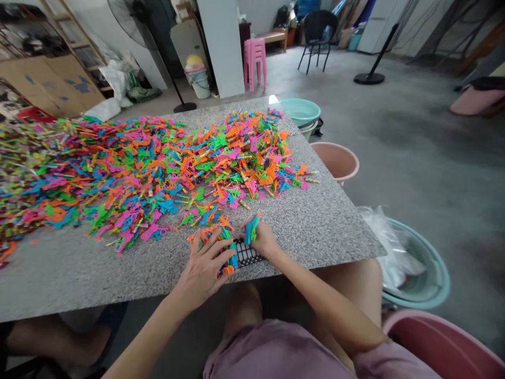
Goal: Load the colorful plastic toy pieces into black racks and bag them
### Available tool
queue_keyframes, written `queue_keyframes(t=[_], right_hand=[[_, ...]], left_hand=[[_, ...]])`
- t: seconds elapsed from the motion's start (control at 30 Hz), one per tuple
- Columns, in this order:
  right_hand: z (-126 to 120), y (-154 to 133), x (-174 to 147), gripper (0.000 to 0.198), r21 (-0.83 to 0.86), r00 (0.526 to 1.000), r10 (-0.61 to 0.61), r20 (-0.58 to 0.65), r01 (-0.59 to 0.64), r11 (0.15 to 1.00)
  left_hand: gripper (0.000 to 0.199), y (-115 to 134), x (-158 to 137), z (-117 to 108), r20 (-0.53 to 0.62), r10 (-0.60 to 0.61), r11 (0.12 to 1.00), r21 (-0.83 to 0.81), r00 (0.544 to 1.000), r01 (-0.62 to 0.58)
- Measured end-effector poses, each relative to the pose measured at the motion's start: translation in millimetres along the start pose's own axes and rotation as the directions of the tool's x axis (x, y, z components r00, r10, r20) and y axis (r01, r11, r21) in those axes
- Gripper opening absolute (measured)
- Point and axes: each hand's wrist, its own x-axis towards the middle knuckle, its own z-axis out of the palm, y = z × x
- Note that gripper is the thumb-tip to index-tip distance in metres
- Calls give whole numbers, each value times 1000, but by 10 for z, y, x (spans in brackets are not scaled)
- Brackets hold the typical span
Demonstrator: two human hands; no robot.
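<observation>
A black grid-like tray (248, 254) lies near the front edge of the grey speckled table (315, 223). Orange, green and blue plastic pieces (228, 268) fill its left part, while black openings show on the right. My left hand (205, 261) rests over the filled part with its fingers spread. In my right hand (265, 240), thumb and fingers are closed on blue and green plastic pieces (250, 229), held upright above the tray's right part. My right fingertips are partly hidden.
A large heap of small bright plastic pieces (158, 168) spreads across the table's back and left. Along its right side stand a blue basin (302, 108), an orange basin (353, 167), a teal basin with clear bags (442, 281) and a red tub (445, 326). Someone's leg (59, 339) shows lower left.
</observation>
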Motion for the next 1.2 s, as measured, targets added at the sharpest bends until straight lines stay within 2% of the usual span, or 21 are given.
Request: queue_keyframes(t=[0.03, 0.1, 0.17, 0.23, 0.43, 0.6, 0.77, 0.93, 1.03, 1.13, 1.2], right_hand=[[9, 4, -1, 18, 22, 1000, -8, -15, 9, 1000], [52, -13, -11, 23, -6, 997, -70, 39, 70, 998], [114, -42, -29, 26, -107, 988, -107, 115, 119, 987], [166, -62, -48, 27, -190, 986, -106, 127, 129, 973], [133, -62, -37, 22, -150, 997, 32, 67, -21, 988], [81, -99, -11, 30, -315, 992, 29, 127, 12, 949], [54, -150, -16, 28, -344, 987, 90, 132, -39, 938], [42, -298, -3, 30, -385, 977, 1, 215, 84, 919], [20, -273, 45, 25, -346, 968, -34, 250, 122, 930], [-26, -131, 172, 21, -187, 917, -238, 319, 307, 933], [-30, -59, 315, 27, -146, 913, -289, 287, 340, 929]], left_hand=[[25, 4, 2, -2, -5, -2, 1000, -11, 1000, 2], [25, 11, 5, -3, -9, -4, 1000, -21, 1000, 4], [25, 15, 3, -2, -8, -12, 1000, -23, 1000, 11], [24, 15, -4, 3, -7, -17, 1000, -21, 1000, 17], [22, 10, -7, 12, -11, -16, 1000, -27, 1000, 15], [22, 0, 4, -2, -24, 2, 1000, -31, 1000, -3], [23, -10, -12, -14, -7, 16, 1000, -21, 1000, -16], [26, -11, 2, -11, -32, 34, 999, 13, 999, -33], [25, -18, 34, -29, -19, 90, 996, 32, 996, -89], [21, -23, 47, -52, 63, 129, 991, 16, 990, -131], [21, -21, 37, -57, 53, 102, 995, 4, 993, -102]])
